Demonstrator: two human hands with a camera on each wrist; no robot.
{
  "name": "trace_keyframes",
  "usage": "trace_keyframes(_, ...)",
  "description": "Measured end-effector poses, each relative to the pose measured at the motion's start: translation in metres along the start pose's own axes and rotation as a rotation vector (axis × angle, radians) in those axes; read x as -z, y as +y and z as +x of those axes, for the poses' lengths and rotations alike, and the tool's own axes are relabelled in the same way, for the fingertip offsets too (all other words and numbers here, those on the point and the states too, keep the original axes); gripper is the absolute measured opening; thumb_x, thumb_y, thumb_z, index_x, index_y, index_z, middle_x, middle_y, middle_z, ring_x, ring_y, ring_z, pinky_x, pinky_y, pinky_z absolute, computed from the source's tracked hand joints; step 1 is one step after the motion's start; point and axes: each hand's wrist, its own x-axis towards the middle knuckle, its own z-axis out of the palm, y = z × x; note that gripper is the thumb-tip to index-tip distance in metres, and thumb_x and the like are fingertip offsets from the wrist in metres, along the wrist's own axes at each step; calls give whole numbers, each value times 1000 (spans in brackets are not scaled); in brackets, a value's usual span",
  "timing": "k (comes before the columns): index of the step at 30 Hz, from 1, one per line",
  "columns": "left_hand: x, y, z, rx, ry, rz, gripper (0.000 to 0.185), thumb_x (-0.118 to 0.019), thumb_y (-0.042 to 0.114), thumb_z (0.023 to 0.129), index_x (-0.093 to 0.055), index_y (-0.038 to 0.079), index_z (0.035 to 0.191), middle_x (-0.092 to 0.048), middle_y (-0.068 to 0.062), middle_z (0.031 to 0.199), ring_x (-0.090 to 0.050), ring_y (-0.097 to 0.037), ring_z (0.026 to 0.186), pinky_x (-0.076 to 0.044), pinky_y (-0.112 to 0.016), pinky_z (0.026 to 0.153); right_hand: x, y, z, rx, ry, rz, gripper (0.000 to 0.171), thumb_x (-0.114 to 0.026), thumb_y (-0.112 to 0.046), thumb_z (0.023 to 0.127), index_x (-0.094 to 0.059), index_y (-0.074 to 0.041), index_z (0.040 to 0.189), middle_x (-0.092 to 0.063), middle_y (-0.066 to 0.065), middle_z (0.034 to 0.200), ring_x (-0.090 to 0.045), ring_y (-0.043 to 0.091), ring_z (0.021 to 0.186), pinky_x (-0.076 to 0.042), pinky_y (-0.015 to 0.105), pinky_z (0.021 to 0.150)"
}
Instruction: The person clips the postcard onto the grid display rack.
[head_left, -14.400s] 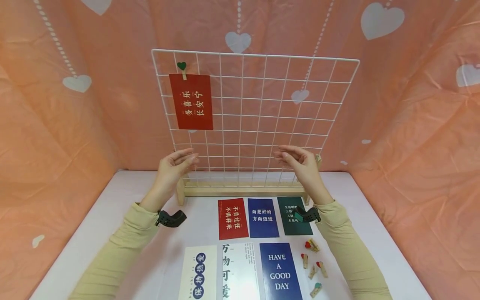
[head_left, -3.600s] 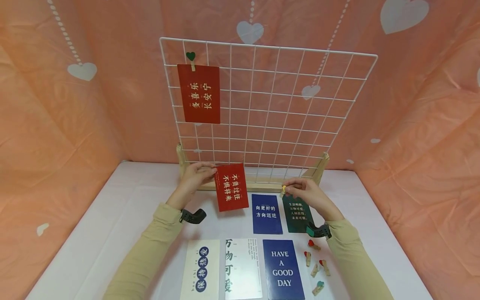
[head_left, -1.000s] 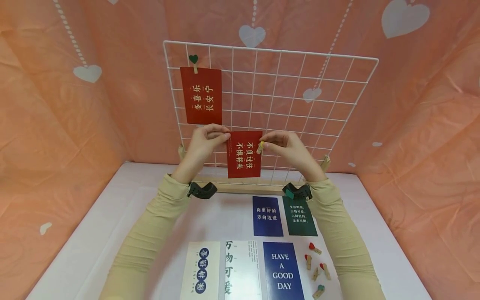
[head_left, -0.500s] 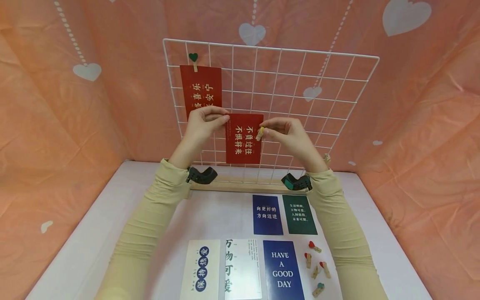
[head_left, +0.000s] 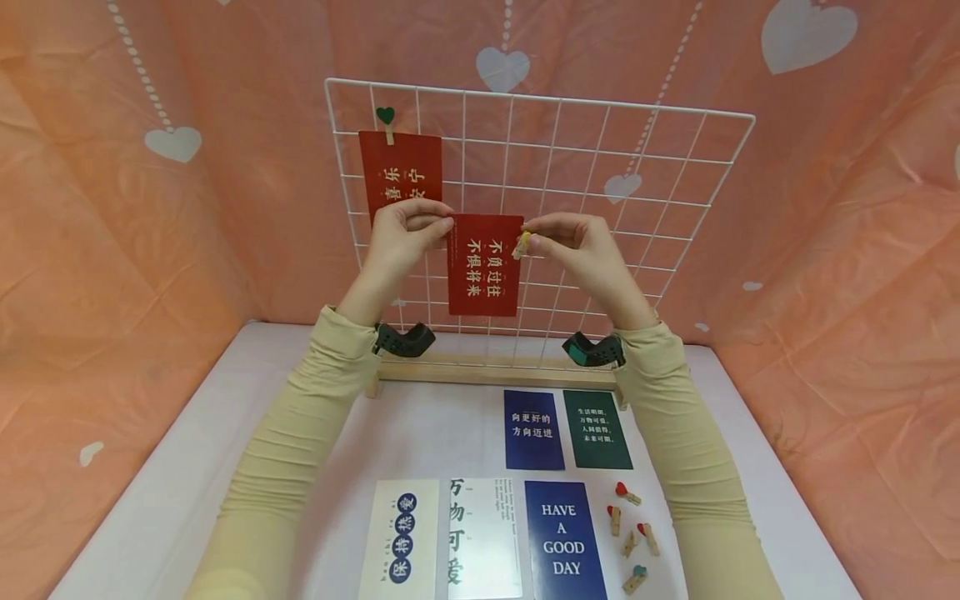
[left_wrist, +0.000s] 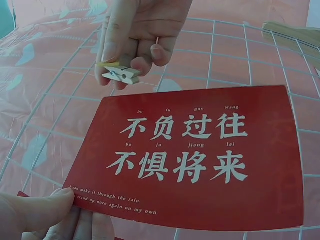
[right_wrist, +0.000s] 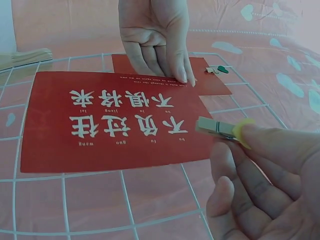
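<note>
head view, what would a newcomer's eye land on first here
Probably the red card that the left hand holds before the white wire grid. Next, the yellow-topped clothespin pinched in the right hand, at the card's right side. Then the second red card, partly hidden by the left hand, clipped at the grid's upper left.

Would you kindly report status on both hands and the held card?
Left hand grips red card in front of grid. Right hand pinches clip, not yet on red card. Head view: hung card partly behind left hand.
</note>
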Motion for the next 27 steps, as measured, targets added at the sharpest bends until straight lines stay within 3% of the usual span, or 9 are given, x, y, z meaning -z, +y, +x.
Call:
trace_keyframes(14, -3, 15, 11, -42, 19, 5, 15, -66, 7, 90, -67, 1, 104, -69, -9, 96, -64, -19, 92, -54, -31, 85, 0, -9, 15, 32, 70, 51, 26, -67, -18, 91, -68, 0, 110, -69, 8, 100, -63, 27, 95, -50, 36, 90)
trace_keyframes(27, -2, 20, 17, -83, 39, -35, 15, -67, 8, 89, -68, 1, 103, -68, -9, 94, -63, -20, 88, -55, -30, 82, 1, -24, 28, 60, 91, 70, 20, -66, -12, 91, -69, -1, 108, -69, 8, 100, -65, 22, 92, -52, 30, 84)
